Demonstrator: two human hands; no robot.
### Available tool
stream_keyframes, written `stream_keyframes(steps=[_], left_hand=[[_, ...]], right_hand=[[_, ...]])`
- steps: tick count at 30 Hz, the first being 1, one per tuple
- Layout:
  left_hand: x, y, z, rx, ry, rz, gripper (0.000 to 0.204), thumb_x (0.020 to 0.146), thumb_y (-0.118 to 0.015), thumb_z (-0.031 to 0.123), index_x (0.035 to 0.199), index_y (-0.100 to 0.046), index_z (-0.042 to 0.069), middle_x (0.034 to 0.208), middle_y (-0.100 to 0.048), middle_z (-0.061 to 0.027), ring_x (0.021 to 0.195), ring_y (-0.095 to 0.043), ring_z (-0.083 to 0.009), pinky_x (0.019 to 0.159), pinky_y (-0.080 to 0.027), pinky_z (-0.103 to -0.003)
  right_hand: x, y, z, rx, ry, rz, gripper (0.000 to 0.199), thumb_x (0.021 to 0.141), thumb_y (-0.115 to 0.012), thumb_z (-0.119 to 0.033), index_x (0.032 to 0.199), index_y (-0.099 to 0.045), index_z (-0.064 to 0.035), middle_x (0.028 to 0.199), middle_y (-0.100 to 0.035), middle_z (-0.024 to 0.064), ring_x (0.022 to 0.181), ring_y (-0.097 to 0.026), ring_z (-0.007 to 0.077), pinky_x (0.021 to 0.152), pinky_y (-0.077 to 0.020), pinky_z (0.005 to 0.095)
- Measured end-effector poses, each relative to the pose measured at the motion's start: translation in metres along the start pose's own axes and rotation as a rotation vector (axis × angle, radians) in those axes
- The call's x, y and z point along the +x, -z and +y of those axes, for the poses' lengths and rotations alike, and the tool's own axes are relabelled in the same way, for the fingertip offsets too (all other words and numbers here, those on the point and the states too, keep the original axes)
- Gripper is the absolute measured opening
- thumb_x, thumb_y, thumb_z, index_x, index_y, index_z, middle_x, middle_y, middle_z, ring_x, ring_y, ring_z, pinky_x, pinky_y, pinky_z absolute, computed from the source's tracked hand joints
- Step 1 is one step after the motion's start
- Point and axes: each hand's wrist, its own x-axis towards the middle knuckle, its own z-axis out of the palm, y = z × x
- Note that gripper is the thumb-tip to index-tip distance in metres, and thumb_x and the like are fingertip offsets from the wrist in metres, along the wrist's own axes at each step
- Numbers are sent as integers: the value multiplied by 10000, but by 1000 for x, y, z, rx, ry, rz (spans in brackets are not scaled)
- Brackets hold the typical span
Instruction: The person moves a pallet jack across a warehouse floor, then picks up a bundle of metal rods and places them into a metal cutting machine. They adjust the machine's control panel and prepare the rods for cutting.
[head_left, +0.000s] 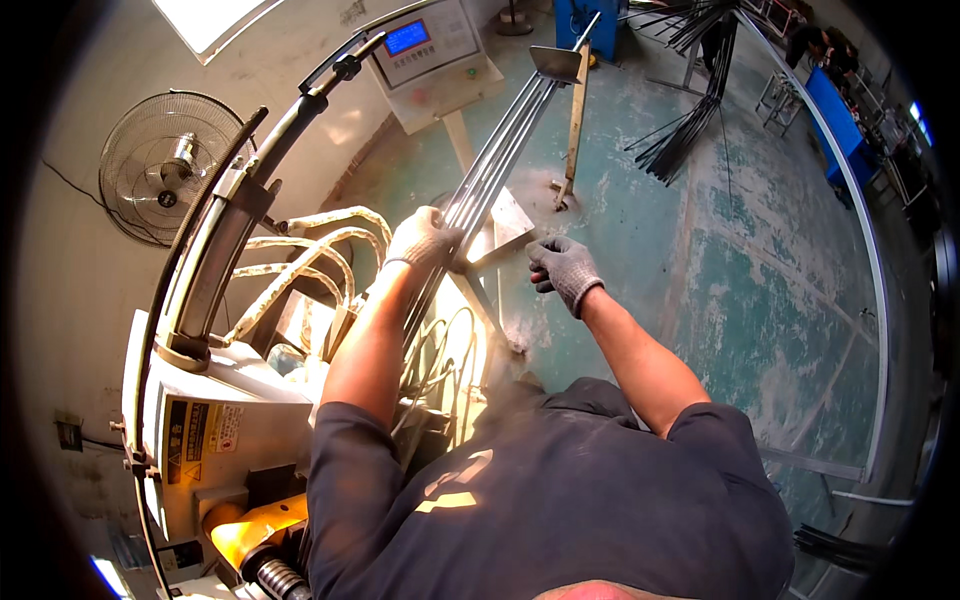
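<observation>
My left hand [425, 237], in a pale knitted work glove, is closed round a bundle of long thin metal rods [497, 160]. The rods slant from beside my left forearm up to a flat metal plate [556, 64] at the far end. My right hand [565, 270], in a grey glove with darkened fingertips, hovers to the right of the rods, apart from them. Its fingers are curled in, and whatever may be inside them is hidden. Beyond it, a narrow upright bar [577, 125] stands under the plate.
A machine with a white housing [235, 425] and cloth-wrapped hoses [300, 265] fills my left side. Further off are a wall fan [168, 165] and a control panel [425, 55]. Dark rods [690, 135] hang at the far right, inside a long metal frame [868, 230].
</observation>
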Motion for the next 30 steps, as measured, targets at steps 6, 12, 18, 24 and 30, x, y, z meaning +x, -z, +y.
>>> stream_keyframes(steps=[6, 12, 18, 24, 30], left_hand=[[30, -9, 5, -279, 108, -238, 483, 897, -831, 304, 1253, -760, -15, 980, -787, -66, 847, -729, -138, 827, -604, -320], [-5, 19, 1, -398, 190, -353, 420, 985, -773, 186, 1331, -716, -45, 988, -766, -45, 807, -693, -113, 771, -586, -296], [-70, 38, 10, -329, 390, -357, 343, 955, -732, 142, 1246, -739, -39, 941, -759, -75, 790, -716, -147, 757, -604, -324], [-97, 42, 7, -411, 406, -302, 255, 944, -711, 162, 1118, -767, -17, 856, -739, -76, 691, -693, -142, 668, -595, -326], [-56, 23, -1, -527, 458, -250, 237, 1013, -645, 182, 1082, -772, -6, 848, -727, -50, 703, -659, -126, 668, -562, -307]], right_hand=[[73, -31, -55, -49, 37, 25, 460, 999, -835, -362, 1239, -720, 13, 976, -745, 83, 764, -734, 159, 627, -634, 336], [120, -45, -82, 39, -42, -95, 405, 1004, -830, -372, 1120, -741, 6, 906, -771, 108, 676, -735, 198, 602, -640, 345], [108, -66, -77, -3, -122, -209, 360, 941, -891, -235, 1102, -735, 47, 898, -794, 157, 695, -789, 262, 604, -676, 388], [91, -80, -70, 212, -206, -228, 240, 945, -836, -105, 1058, -732, 79, 889, -793, 194, 707, -802, 314, 582, -682, 429], [99, -72, -89, 320, -256, -254, 287, 945, -850, -120, 1092, -708, 83, 917, -794, 199, 728, -806, 335, 608, -693, 453]])
